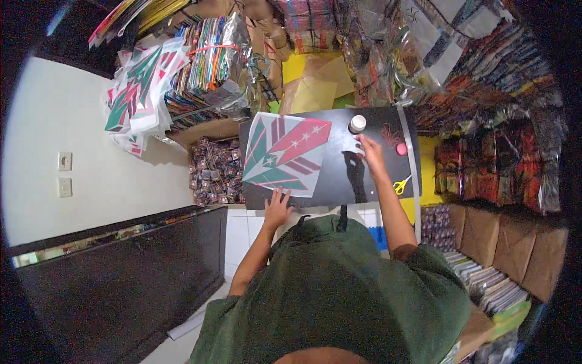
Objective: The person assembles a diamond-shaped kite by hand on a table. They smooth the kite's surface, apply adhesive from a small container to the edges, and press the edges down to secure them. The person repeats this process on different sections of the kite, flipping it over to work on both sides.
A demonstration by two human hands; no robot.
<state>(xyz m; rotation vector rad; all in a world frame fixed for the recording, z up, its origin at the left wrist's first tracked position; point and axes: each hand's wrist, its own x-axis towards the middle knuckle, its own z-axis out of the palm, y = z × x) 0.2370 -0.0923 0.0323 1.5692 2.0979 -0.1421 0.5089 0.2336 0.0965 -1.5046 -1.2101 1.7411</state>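
A white kite-like sheet [293,145] printed with green and red panels, stripes and stars lies flat on the left of a black table [334,187]. At its lower edge rests my left hand [278,208], fingers apart. Over the table on the right, my right hand [371,152] has its fingers drawn together in a pinch; whether something small is in them cannot be made out. Just beyond its fingertips stands a small white-topped jar [357,124]. The hand casts a dark shadow on the tabletop.
Yellow-handled scissors [401,185], a pink round lid [401,148] and a tangle of reddish string [390,134] lie at the table's right. Bundled packets [215,170] fill a box on the left. Stacked printed sheets [209,54] and wrapped bundles [497,161] crowd around.
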